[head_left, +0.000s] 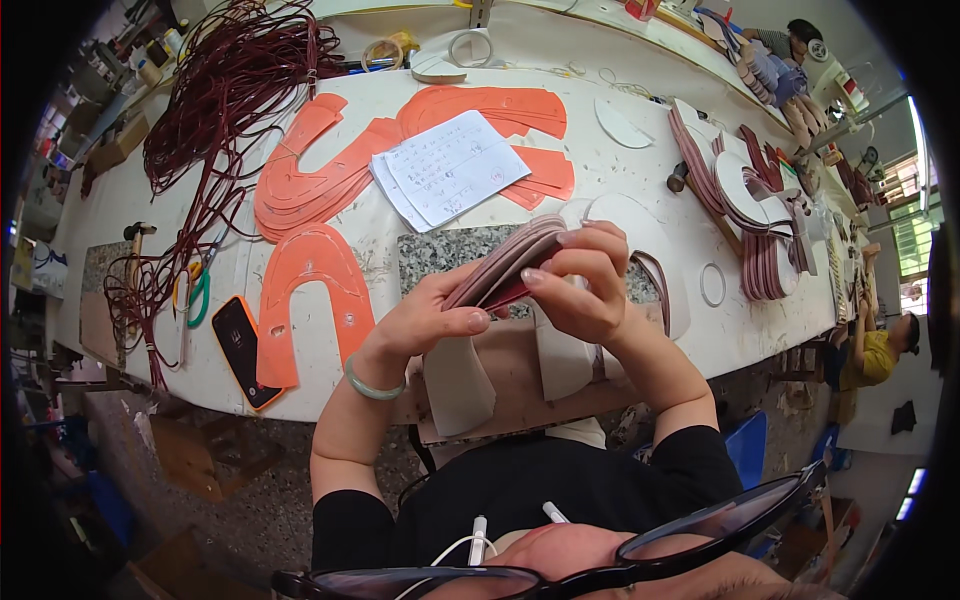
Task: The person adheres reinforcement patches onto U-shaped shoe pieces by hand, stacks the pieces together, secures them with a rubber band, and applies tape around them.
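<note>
A stack of thin, curved, dusty-pink strap pieces [512,248], dark red on one underside, is held up over the near edge of the table. My left hand [410,318] is closed around its lower left end, thumb on the near side. At the upper right end, my right hand [592,275] has its fingers bent and closed on the edges of the pieces. Which layers it pinches cannot be told. Beneath the stack lies a speckled granite slab [418,258], partly hidden by my hands. Off-white curved pieces [460,385] hang over the table's near edge below my wrists.
Orange U-shaped pieces [315,265] and written paper sheets [450,170] lie left and beyond. A phone [240,350], green-handled scissors [200,295] and tangled dark red cords [230,100] are further left. Bundled pink U-shaped pieces [765,265] lie right. Other people [868,352] sit far right.
</note>
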### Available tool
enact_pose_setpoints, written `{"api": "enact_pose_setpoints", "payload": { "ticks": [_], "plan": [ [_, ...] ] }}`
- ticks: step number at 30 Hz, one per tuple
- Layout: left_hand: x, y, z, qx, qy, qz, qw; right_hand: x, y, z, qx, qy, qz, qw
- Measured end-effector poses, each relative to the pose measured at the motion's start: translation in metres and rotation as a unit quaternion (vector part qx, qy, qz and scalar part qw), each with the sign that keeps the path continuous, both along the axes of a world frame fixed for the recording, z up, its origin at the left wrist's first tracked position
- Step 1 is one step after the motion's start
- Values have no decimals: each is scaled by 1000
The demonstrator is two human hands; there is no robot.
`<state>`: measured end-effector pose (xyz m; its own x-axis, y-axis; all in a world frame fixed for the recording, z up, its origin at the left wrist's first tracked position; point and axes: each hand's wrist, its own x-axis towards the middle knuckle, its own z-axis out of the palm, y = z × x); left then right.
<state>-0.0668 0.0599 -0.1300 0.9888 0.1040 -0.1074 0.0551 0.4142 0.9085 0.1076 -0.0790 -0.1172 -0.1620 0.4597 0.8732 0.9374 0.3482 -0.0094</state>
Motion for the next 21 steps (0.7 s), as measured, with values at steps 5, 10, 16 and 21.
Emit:
{"api": "enact_pose_setpoints", "payload": {
  "ticks": [5, 10, 16, 21],
  "plan": [
    [-1, -1, -2, 54, -10, 14, 998, -6, -4, 18, -107, -9, -49, 993],
    [2, -4, -2, 38, -20, 13, 999, -3, -8, 16, -105, -30, -48, 993],
    [-2, 4, -3, -80, -48, -50, 994, -5, -5, 12, 1, 9, -12, 1000],
    [-3, 0, -6, -36, -50, -27, 998, 0, -14, 18, -109, -64, -8, 992]
  ]
}}
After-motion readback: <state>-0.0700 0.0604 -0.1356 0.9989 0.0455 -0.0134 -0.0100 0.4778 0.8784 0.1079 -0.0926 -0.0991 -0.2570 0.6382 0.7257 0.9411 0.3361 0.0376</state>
